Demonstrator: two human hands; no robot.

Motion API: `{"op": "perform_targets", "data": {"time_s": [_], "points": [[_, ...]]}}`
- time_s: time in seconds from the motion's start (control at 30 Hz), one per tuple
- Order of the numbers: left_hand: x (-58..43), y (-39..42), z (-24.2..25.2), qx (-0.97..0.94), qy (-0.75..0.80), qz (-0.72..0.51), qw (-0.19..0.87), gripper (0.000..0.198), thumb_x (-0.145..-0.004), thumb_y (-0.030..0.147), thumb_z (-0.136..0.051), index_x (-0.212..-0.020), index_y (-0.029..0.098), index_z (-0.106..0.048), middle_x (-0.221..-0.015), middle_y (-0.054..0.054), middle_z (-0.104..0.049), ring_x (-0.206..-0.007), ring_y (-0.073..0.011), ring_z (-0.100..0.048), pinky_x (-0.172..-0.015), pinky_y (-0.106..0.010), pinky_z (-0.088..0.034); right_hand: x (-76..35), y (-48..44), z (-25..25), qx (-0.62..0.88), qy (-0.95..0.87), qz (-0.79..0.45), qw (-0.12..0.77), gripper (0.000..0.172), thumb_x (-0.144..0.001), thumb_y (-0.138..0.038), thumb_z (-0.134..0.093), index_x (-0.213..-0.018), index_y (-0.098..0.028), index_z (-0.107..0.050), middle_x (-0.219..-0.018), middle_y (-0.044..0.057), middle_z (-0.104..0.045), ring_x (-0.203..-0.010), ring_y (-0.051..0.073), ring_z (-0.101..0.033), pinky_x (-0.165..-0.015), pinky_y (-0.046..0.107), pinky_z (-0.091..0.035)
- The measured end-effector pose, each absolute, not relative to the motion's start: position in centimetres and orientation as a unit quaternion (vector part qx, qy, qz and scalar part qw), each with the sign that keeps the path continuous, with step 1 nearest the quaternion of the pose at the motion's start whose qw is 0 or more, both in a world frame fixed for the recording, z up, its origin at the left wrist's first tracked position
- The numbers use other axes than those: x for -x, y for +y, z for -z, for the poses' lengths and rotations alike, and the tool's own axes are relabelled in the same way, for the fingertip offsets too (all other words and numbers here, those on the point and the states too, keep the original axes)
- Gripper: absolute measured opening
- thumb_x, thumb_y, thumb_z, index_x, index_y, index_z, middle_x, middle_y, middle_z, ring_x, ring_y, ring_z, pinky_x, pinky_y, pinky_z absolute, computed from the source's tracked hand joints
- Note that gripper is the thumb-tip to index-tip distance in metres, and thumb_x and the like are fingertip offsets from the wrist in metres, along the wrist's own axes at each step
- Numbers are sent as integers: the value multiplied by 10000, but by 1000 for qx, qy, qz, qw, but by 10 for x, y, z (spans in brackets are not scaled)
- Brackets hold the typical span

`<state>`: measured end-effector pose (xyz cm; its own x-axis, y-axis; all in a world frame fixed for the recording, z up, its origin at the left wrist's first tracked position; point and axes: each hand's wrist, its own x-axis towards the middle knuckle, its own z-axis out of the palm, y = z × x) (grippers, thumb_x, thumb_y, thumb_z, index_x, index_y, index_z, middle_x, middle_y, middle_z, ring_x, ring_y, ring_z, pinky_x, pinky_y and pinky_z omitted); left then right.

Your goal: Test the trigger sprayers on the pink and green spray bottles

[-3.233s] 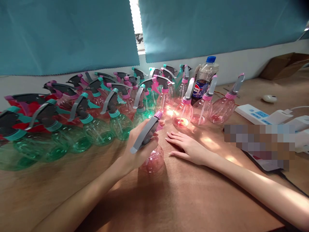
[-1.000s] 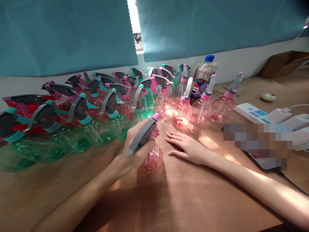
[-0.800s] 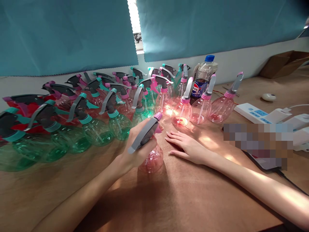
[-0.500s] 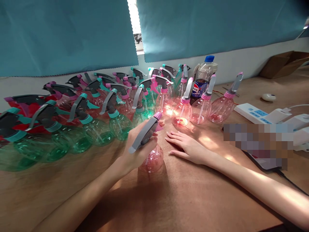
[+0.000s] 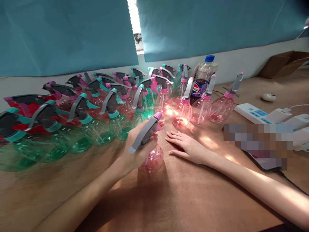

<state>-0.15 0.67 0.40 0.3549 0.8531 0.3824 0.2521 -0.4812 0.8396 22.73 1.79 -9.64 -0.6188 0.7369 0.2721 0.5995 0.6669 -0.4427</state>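
Observation:
My left hand (image 5: 136, 149) is wrapped round the neck of a pink spray bottle (image 5: 152, 160) that stands on the brown table (image 5: 183, 196). The bottle's grey trigger head (image 5: 144, 132) with its pink nozzle sticks out above my fingers. My right hand (image 5: 187, 146) lies flat on the table just right of the bottle, palm down with its fingers stretched out, holding nothing.
Rows of green spray bottles (image 5: 96, 129) and pink spray bottles (image 5: 218, 106) fill the table's left and back. A cola bottle (image 5: 202, 80) stands among them. White power strips (image 5: 256, 115), a white mouse (image 5: 268, 97) and a cardboard box (image 5: 282, 64) are at the right. Blue curtains (image 5: 72, 32) hang behind.
My left hand has squeezed and let out the bottle's trigger, so the head dipped and rose a little. My right hand has stayed flat in place.

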Motion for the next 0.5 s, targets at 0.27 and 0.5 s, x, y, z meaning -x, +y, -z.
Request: {"op": "perform_targets", "data": {"time_s": [0.27, 0.5], "points": [[1, 7, -6, -745, 377, -428, 345, 103, -789, 240, -573, -886, 203, -573, -841, -19, -594, -614, -141, -479, -587, -284, -427, -226, 17, 95, 373, -883, -164, 233, 543, -962, -509, -524, -1388, -177, -573, -1457, 161, -535, -1392, 335, -443, -1125, 577, -381], [1, 7, -5, -740, 377, -431, 353, 111, -795, 248, -585, -896, 203, -587, -849, -24, -629, -614, -147, -516, -589, -286, -455, -227, 17, 95, 372, -882, -170, 235, 540, -961, -513, -524, -1389, -187, -573, -1464, 160, -526, -1392, 336, -442, -1125, 584, -380]]}}
